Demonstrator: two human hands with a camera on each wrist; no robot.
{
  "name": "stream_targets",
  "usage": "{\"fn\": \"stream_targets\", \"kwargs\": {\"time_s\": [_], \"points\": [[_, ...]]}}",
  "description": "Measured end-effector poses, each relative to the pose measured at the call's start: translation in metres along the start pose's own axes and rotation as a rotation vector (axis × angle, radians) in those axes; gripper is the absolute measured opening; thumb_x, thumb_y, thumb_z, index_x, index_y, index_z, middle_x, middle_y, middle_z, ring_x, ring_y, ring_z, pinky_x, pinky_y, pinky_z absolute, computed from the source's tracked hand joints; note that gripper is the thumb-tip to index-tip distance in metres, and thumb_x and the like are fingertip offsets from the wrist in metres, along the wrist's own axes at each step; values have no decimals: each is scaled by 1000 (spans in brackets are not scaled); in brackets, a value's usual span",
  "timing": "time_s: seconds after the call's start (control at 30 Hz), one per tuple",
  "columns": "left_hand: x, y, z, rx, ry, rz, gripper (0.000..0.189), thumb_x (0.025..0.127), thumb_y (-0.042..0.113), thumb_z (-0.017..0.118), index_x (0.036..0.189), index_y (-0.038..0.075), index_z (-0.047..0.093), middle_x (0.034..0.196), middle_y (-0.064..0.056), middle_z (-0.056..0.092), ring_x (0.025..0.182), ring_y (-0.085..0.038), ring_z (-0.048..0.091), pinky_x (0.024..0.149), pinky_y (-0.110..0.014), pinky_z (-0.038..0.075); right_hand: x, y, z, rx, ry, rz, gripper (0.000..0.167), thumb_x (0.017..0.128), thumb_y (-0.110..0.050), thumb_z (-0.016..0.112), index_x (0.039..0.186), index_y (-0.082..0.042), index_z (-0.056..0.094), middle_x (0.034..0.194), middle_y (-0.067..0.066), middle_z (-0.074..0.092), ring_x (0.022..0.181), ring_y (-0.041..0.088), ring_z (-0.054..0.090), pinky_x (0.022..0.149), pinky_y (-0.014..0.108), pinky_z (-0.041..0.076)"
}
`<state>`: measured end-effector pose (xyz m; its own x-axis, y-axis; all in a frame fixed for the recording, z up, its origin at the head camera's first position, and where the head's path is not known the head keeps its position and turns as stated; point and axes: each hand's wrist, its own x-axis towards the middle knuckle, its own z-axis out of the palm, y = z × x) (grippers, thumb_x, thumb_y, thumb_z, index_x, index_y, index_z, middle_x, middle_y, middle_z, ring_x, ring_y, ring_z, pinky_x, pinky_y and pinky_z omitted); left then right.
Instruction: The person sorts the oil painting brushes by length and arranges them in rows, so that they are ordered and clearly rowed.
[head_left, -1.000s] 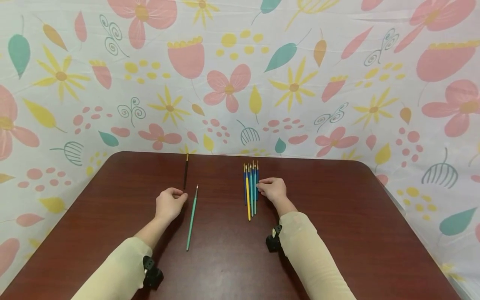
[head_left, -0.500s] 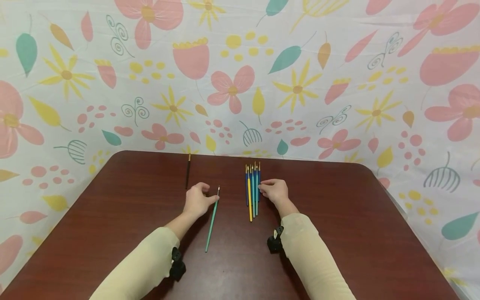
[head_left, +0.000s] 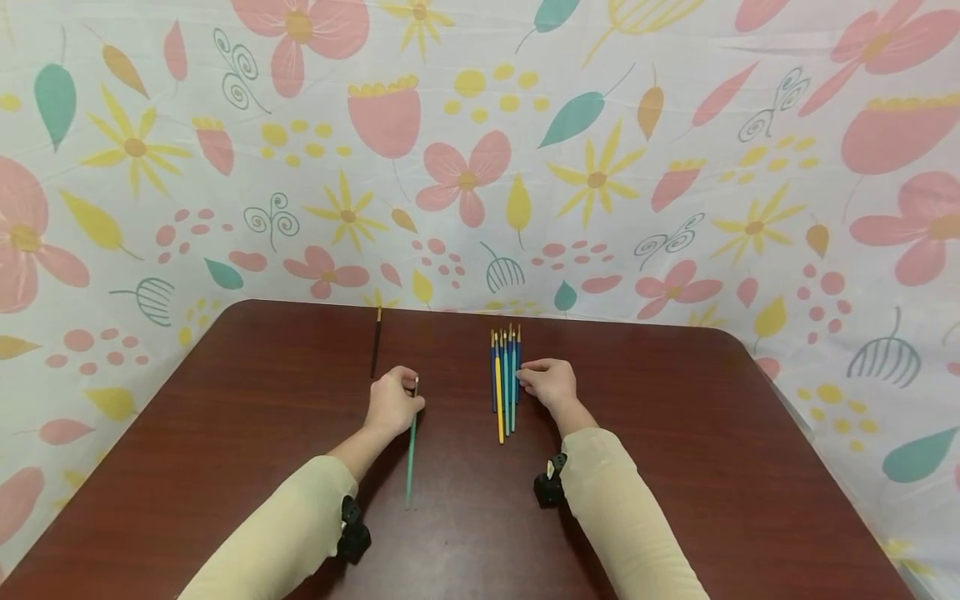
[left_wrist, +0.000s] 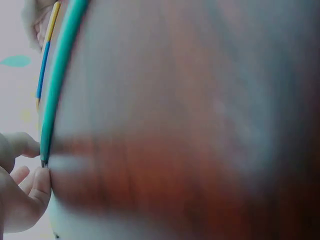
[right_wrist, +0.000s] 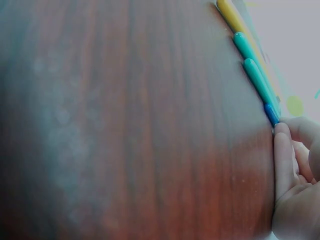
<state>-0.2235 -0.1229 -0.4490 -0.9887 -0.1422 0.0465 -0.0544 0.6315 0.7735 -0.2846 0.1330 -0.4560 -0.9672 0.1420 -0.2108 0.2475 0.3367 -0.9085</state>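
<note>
Thumb and fingers of my left hand (head_left: 392,404) pinch a green paintbrush (head_left: 410,467) near its bristle end, the handle pointing back toward me. In the left wrist view, the brush's green handle (left_wrist: 62,65) rises from between the fingertips. To the right lies a row of several paintbrushes side by side, with a yellow paintbrush (head_left: 499,408) and turquoise and blue ones. At the row's right side, my right hand (head_left: 551,382) pinches the outermost blue paintbrush (right_wrist: 271,114), whose end shows at the fingertips in the right wrist view.
A dark paintbrush (head_left: 376,343) with a golden tip lies alone by the far edge, beyond my left hand. The brown wooden table (head_left: 675,475) meets a flower-printed cloth (head_left: 457,100) at its back. Black wrist cameras sit under both sleeves.
My left hand has moved right from near the dark paintbrush. It pushed the green paintbrush rightward, then took hold of it and shifted it slightly back left. The right hand stays by the row.
</note>
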Motion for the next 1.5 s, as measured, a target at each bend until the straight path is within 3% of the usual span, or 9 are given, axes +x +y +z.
{"fn": "stream_targets", "kwargs": {"time_s": [0.4,0.77,1.5], "points": [[-3,-25,-31,-53,56,-105,39,76,1,67,114,1,61,98,-15,71,90,-28,67,76,-38,55,0,1,-1,-9,-1,13,28,84,-14,71,108,-1,69,108,19,67,77,10,67,70,26,58],[-2,-37,-50,-45,60,-119,38,79,1,66,117,0,59,100,-17,70,93,-31,65,76,-39,54,-2,0,-1,-14,0,6,27,84,-14,70,108,-1,70,107,19,67,75,10,66,70,25,57],[0,-39,-53,-18,58,-92,38,79,3,68,115,-1,60,102,-18,70,94,-31,66,78,-40,54,1,1,0,-21,-2,0,27,84,-15,70,107,-2,70,108,18,67,79,12,67,71,26,57]]}}
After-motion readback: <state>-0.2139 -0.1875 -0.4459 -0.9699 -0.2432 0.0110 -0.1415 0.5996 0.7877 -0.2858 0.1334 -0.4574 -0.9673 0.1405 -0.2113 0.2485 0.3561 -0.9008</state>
